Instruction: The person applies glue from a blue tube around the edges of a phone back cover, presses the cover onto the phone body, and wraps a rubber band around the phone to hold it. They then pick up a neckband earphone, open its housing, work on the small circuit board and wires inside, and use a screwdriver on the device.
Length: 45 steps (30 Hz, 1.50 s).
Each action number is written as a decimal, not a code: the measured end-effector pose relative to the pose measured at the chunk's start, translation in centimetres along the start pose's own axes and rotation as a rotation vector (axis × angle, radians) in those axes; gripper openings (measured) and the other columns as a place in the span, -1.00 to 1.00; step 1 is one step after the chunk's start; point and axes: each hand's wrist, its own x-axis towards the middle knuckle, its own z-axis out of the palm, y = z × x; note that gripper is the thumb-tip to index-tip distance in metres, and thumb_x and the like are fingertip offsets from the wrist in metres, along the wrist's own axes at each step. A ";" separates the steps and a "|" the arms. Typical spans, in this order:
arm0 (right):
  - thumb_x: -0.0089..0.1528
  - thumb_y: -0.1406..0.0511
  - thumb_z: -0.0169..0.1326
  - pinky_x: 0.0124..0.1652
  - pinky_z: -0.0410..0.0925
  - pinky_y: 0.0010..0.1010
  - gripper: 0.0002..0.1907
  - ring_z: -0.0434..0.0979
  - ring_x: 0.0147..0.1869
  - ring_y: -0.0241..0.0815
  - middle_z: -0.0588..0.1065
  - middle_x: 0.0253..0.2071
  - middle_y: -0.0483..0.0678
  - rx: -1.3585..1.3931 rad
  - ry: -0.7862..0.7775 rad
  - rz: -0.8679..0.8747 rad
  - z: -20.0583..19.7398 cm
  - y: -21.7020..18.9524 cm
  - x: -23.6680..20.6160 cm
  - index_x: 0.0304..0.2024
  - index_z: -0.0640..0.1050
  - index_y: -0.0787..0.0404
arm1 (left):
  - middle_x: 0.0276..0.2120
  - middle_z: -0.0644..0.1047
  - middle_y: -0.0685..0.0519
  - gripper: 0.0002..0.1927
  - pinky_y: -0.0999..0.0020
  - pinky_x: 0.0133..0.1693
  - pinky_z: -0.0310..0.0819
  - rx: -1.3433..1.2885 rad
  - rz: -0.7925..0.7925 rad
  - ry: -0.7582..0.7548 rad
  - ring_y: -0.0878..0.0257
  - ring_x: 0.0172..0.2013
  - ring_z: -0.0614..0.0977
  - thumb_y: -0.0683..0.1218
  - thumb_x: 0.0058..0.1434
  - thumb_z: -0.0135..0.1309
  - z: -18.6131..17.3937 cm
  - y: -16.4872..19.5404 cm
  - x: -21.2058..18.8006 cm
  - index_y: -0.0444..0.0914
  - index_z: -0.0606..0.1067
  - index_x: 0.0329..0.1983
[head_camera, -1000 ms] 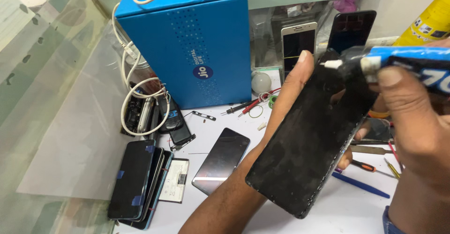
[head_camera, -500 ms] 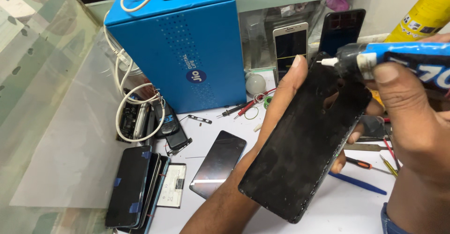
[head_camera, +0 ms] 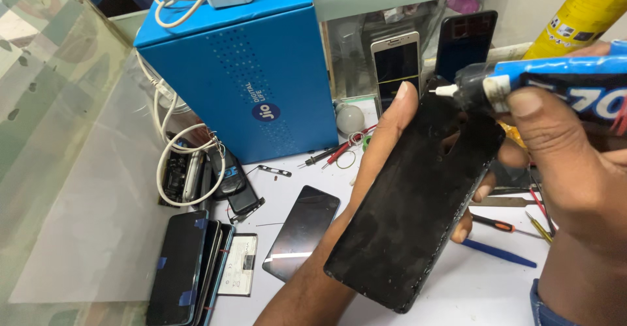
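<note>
The left hand (head_camera: 392,163) is propping up a black phone back panel (head_camera: 418,202) above the white counter (head_camera: 418,303), its fingers clamped along both long edges. The right hand (head_camera: 575,163) is squeezing a blue glue tube (head_camera: 562,87), fingers wrapped tight around it, its white nozzle touching the panel's top edge. The panel is looking thin, light, stiff and probably brittle, so gripping by the edges seems safest. A blue box (head_camera: 248,71) and a loose phone screen (head_camera: 302,231) are sitting nearby.
</note>
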 end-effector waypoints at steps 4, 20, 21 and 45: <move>0.53 0.26 -0.03 -0.19 0.52 -0.50 -0.77 0.65 -0.18 -0.23 0.58 -0.20 0.02 0.008 0.016 -0.013 -0.3 0.5 -0.1 0.06 0.52 0.32 | -0.21 0.53 -0.20 -0.20 0.44 -0.49 0.58 0.030 0.010 0.031 0.26 -0.30 0.59 0.39 0.64 -0.43 0.3 -0.2 0.0 -0.45 0.38 0.18; 0.50 0.31 -0.06 -0.14 0.52 -0.34 -0.76 0.64 -0.18 -0.11 0.57 -0.21 0.11 -0.127 -0.007 -0.020 -0.9 1.7 -0.2 0.03 0.52 0.40 | -0.20 0.54 -0.17 -0.24 0.52 -0.48 0.51 0.232 0.017 0.114 0.31 -0.31 0.55 0.39 0.62 -0.39 1.0 0.7 -0.1 -0.40 0.40 0.15; 0.53 0.32 -0.06 -0.09 0.53 -0.32 -0.76 0.64 -0.13 -0.08 0.57 -0.19 0.14 -0.154 -0.019 -0.068 -0.9 1.6 0.0 0.03 0.52 0.41 | -0.20 0.54 -0.17 -0.23 0.52 -0.49 0.50 0.246 0.013 0.120 0.31 -0.30 0.55 0.39 0.60 -0.39 1.1 0.8 0.0 -0.40 0.40 0.17; 0.52 0.29 -0.04 -0.02 0.53 -0.29 -0.77 0.65 -0.12 -0.08 0.56 -0.19 0.13 -0.143 -0.027 -0.112 -1.3 2.1 -0.2 0.08 0.44 0.37 | -0.25 0.58 -0.14 -0.23 0.54 -0.62 0.36 0.401 0.009 0.224 0.35 -0.57 0.45 0.42 0.51 -0.39 2.5 2.7 -0.5 -0.35 0.46 0.08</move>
